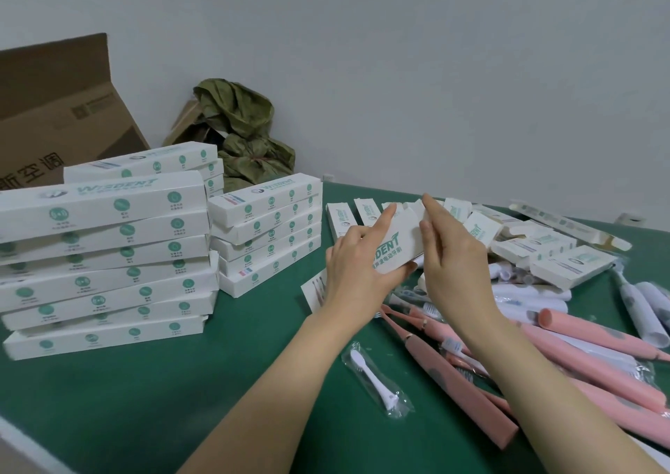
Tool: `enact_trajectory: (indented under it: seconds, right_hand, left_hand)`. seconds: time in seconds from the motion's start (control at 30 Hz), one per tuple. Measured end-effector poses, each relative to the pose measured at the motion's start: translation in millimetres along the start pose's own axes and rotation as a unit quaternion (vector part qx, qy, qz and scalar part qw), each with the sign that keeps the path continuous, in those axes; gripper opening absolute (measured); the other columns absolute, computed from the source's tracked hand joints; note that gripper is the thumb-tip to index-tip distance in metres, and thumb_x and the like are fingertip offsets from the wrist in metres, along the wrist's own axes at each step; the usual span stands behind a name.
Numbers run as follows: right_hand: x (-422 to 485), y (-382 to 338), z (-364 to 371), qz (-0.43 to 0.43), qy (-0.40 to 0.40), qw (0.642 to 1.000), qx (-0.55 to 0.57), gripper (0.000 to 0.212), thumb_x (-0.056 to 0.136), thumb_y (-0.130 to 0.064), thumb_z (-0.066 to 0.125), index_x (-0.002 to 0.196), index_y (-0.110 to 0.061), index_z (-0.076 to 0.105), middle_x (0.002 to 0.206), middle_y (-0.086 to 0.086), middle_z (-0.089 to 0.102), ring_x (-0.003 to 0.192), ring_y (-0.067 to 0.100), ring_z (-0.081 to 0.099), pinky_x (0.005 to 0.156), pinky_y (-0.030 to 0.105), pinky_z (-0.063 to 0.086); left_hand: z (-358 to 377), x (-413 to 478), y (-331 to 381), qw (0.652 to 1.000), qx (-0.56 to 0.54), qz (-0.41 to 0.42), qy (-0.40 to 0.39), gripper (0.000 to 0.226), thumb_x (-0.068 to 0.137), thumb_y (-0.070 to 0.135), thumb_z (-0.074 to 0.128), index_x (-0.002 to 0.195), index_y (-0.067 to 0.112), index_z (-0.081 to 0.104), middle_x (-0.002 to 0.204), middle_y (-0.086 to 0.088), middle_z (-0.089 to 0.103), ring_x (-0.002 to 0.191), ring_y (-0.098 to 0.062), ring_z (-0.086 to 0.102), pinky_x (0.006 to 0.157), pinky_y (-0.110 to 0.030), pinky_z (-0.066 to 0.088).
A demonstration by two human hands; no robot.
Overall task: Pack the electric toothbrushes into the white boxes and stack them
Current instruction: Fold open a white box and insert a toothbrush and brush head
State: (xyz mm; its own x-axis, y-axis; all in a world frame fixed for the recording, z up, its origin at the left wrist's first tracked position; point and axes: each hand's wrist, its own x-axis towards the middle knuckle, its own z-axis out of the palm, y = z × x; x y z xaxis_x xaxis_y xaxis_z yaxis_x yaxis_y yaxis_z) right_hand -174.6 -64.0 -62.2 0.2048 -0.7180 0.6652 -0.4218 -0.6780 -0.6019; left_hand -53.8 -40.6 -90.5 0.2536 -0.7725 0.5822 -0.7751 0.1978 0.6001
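Between pinching fingers (pixel 385 216), one white box (pixel 402 238)

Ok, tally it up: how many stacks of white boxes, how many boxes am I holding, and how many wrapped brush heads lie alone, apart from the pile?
Stacks of white boxes: 3 (near left stack, back left stack, middle stack)
Held box: 1
Wrapped brush head lying alone: 1
Total: 5

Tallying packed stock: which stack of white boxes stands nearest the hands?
The shorter stack, just left of the left hand, which grips a box. The taller stack sits farther left, and a third stack stands behind it.
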Motion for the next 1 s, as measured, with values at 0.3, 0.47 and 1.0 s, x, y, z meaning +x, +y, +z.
enact_trajectory:
  seconds: [0.3, 0.47, 1.0]
  right_hand:
    - [9.1, 10.8, -9.2, 0.122, 0.065, 0.989, 0.056, 0.033, 0.1, -0.018, 0.041, 0.128, -0.013, 0.059, 0.116, -0.004, 0.065, 0.098, 0.004, 0.051, 0.08, 0.013, 0.032]
    - [13.9, 18.0, -5.8, 0.218, 0.024, 0.968, 0.122, 0.032, 0.098, -0.022, 0.039, 0.11, -0.004, 0.063, 0.104, 0.01, 0.067, 0.102, 0.029, 0.059, 0.095, 0.047, 0.047]
    - [4.4, 23.2, 6.9, 0.251, -0.128, 0.959, 0.025, 0.026, 0.09, -0.012, 0.051, 0.113, -0.014, 0.063, 0.099, -0.001, 0.066, 0.09, 0.019, 0.063, 0.084, 0.032, 0.049]
  left_hand:
    - [5.8, -6.0, 8.3, 0.995, 0.082, 0.057, -0.031, 0.082, 0.08, 0.032, 0.07, 0.148, 0.03, 0.024, 0.129, 0.004, 0.042, 0.113, -0.013, 0.036, 0.099, -0.032, 0.03]
    - [-0.3, -3.0, 3.4, 0.989, 0.139, 0.041, -0.037, 0.073, 0.085, 0.03, 0.067, 0.147, 0.03, 0.028, 0.129, 0.002, 0.049, 0.114, -0.018, 0.046, 0.093, -0.032, 0.034]
    - [-72.9, 91.2, -10.5, 0.968, 0.249, -0.025, -0.009, 0.062, 0.075, 0.026, 0.077, 0.13, 0.021, 0.049, 0.118, -0.006, 0.058, 0.105, -0.027, 0.054, 0.075, -0.035, 0.042]
